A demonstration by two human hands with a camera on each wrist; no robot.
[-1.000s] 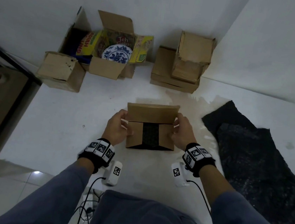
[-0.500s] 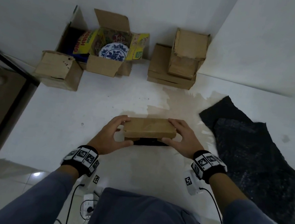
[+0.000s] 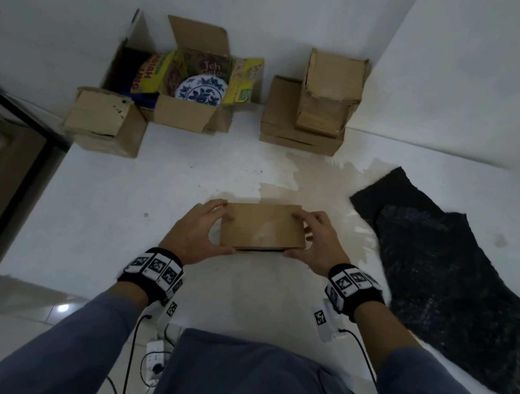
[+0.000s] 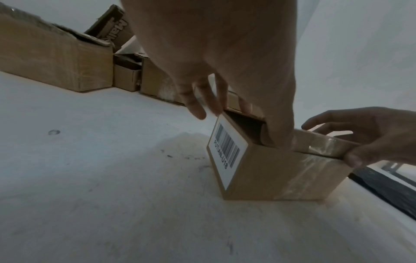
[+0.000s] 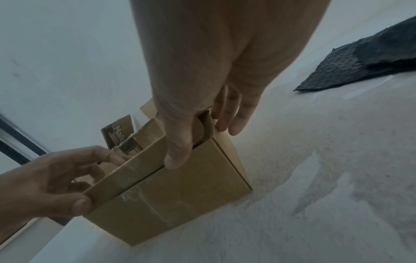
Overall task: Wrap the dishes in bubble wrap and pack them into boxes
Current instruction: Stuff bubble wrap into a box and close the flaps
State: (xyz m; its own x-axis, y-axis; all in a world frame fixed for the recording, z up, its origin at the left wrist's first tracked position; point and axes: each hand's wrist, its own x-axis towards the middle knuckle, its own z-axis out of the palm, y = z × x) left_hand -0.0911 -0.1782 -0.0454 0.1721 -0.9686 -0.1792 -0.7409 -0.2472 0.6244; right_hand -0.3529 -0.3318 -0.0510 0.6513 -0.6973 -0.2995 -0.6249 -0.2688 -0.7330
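Small brown box on the white table, directly in front of the torso, lid flap folded down over the top with a thin dark gap along the near edge. On its left end, a white barcode label reading roughly "PUTIAN-J16", the last characters hard to make out. Left hand curled around the left end, thumb at the near edge, fingers over the far corner; right hand gripping the right end likewise, thumb on the front lid edge. At the back left, an open carton with yellow packaging marked "Teh Gelas" and a blue-and-white plate inside; "Malk…" printed on a flap in the wrist views. Closed cartons stacked at the back right, black bubble wrap spread to the right. Compared with a second ago: lid then upright and black wrapping visible inside, now folded shut and hidden; half a second ago already lowered, hands much the same.
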